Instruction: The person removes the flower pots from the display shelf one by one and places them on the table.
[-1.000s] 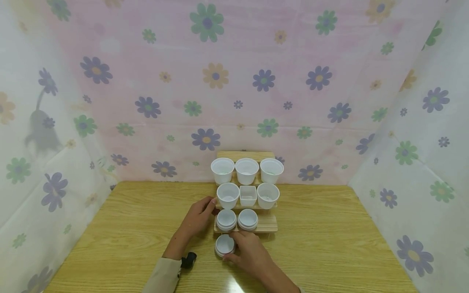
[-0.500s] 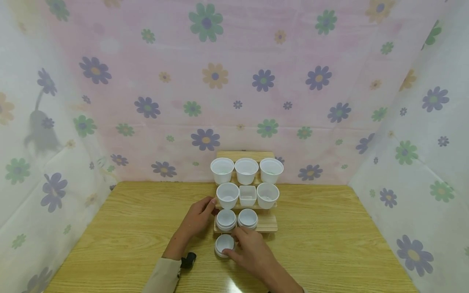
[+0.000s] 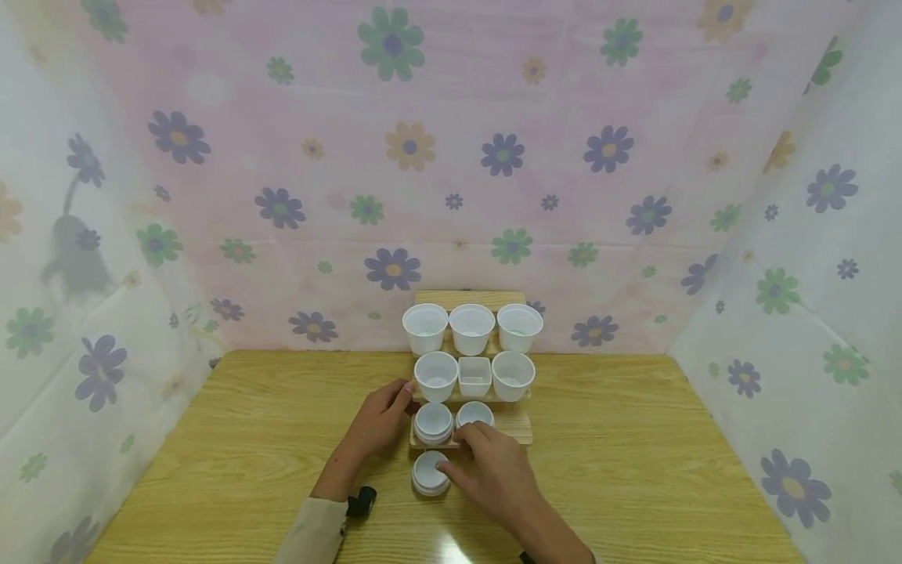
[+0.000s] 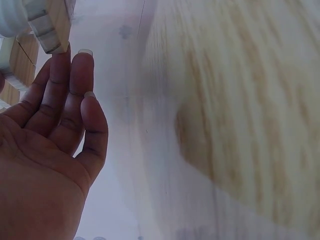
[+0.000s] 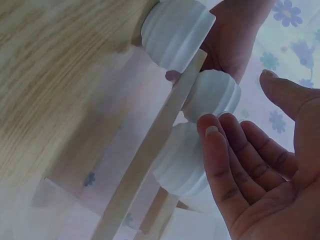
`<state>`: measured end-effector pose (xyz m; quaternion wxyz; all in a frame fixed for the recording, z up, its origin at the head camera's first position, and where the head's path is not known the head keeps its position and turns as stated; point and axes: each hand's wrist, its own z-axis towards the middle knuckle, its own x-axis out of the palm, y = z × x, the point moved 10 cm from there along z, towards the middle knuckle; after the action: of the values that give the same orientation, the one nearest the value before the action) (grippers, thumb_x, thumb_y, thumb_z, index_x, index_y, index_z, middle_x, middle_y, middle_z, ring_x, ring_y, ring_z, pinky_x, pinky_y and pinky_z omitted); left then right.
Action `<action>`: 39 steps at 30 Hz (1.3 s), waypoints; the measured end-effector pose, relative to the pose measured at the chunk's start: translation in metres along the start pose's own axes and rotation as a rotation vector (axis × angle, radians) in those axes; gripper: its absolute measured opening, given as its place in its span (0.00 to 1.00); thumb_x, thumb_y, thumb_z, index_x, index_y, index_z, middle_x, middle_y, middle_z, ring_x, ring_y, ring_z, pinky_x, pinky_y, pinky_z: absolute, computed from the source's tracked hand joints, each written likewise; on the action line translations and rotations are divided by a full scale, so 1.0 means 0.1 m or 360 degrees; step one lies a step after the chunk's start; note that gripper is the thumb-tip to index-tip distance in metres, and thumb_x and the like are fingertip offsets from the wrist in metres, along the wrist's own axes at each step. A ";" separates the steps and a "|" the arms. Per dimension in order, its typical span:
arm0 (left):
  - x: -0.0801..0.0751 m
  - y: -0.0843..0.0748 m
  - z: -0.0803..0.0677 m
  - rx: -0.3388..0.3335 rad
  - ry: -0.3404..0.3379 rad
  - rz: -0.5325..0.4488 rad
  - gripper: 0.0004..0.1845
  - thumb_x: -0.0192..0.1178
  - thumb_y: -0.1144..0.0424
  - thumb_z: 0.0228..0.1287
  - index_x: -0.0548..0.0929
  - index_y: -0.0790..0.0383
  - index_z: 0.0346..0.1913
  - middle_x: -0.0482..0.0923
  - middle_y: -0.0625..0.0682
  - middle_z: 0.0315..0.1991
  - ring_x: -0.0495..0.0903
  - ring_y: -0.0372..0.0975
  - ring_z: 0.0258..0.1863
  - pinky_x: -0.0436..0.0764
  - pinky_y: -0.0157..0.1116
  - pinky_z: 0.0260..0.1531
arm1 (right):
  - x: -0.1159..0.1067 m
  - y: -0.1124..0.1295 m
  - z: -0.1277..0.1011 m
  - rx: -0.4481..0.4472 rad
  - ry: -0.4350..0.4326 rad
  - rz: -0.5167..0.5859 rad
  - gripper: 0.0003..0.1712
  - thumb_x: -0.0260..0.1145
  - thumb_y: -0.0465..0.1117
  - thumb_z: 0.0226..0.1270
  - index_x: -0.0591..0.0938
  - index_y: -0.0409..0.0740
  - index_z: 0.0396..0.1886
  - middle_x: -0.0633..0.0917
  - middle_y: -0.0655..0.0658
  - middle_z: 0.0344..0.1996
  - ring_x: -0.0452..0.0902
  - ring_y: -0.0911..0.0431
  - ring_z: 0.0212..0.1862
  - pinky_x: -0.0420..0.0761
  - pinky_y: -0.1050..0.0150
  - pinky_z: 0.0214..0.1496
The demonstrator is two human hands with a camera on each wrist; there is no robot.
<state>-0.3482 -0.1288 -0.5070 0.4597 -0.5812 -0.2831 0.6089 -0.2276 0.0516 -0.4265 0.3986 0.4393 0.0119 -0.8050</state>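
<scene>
A tiered wooden stand (image 3: 517, 428) bears white pots in rows. In the head view my left hand (image 3: 378, 421) holds its left edge, thumb by the middle shelf; the left wrist view shows fingertips at a board end (image 4: 61, 22). Part of the grip is hidden. One white ribbed jar (image 3: 431, 475) stands in front of the lowest shelf. My right hand (image 3: 496, 468) hovers just right of it, fingers loosely bent, holding nothing. Its fingertips overlap the right jar (image 3: 474, 417) on that shelf; beside it sits the left jar (image 3: 433, 424).
On the middle shelf a square cup (image 3: 474, 376) stands between two round cups; three wider cups, one being the middle cup (image 3: 471, 329), line the top. The wood-grain table (image 3: 620, 454) meets a flowered cloth (image 3: 451, 258) behind. A black strap piece (image 3: 362, 502) sits at my left wrist.
My right hand has let go of the front jar and shifted up and right, toward the right jar on the lowest shelf. The left hand has stayed on the stand.
</scene>
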 end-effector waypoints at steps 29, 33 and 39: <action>0.01 0.02 -0.02 -0.0069 0.0009 -0.0019 0.22 0.47 0.48 0.88 0.86 0.59 0.57 0.88 0.51 0.40 0.86 0.43 0.44 0.82 0.49 0.54 | -0.28 -0.23 0.06 0.0114 -0.0159 -0.0006 0.23 0.90 0.43 0.50 0.84 0.44 0.39 0.82 0.51 0.32 0.79 0.58 0.31 0.80 0.68 0.33; 0.01 0.03 -0.02 -0.0070 0.0019 -0.0027 0.21 0.47 0.48 0.88 0.86 0.59 0.56 0.88 0.50 0.39 0.86 0.41 0.43 0.82 0.49 0.55 | -0.27 -0.29 0.05 0.0168 -0.0128 -0.0003 0.22 0.89 0.45 0.52 0.84 0.45 0.40 0.83 0.51 0.34 0.78 0.61 0.32 0.80 0.69 0.34; 0.01 0.03 -0.02 -0.0059 0.0019 -0.0016 0.21 0.48 0.48 0.88 0.87 0.58 0.55 0.88 0.48 0.38 0.86 0.39 0.42 0.82 0.50 0.56 | -0.28 -0.34 0.05 0.0217 -0.0134 0.0009 0.24 0.89 0.47 0.52 0.84 0.46 0.41 0.82 0.51 0.38 0.80 0.59 0.34 0.82 0.67 0.36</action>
<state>-0.3474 -0.1294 -0.5108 0.4536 -0.5917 -0.2947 0.5978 -0.2453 0.0910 -0.4142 0.3701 0.4312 -0.0610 -0.8206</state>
